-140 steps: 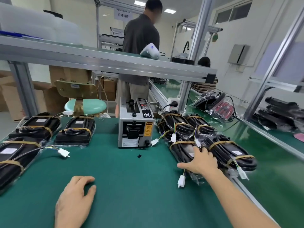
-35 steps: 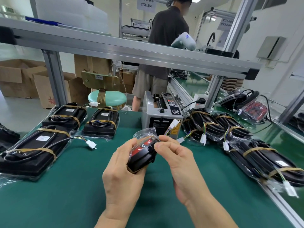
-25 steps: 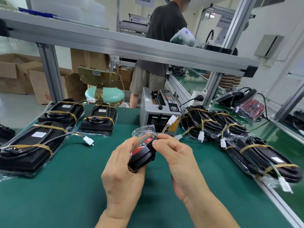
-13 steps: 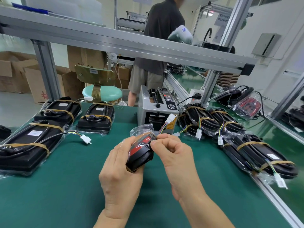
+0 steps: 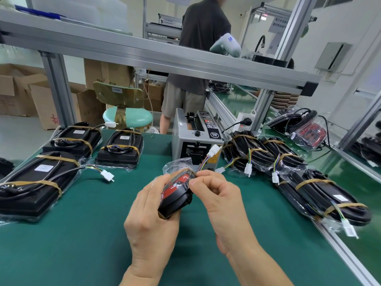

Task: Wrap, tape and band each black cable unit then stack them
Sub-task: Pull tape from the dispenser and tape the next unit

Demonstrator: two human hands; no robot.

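Banded black cable units in clear plastic bags are laid out flat at the left of the green mat-covered workbench. Just right of them, above the middle of the bench, a black unit with a red face in a clear bag is gripped from below and behind by the left hand, its fingers curled around it. The bag's upper edge is pinched between thumb and forefinger of the right hand. Behind the hands a grey tape dispenser is seen. More bagged, banded black cable bundles are piled at the right.
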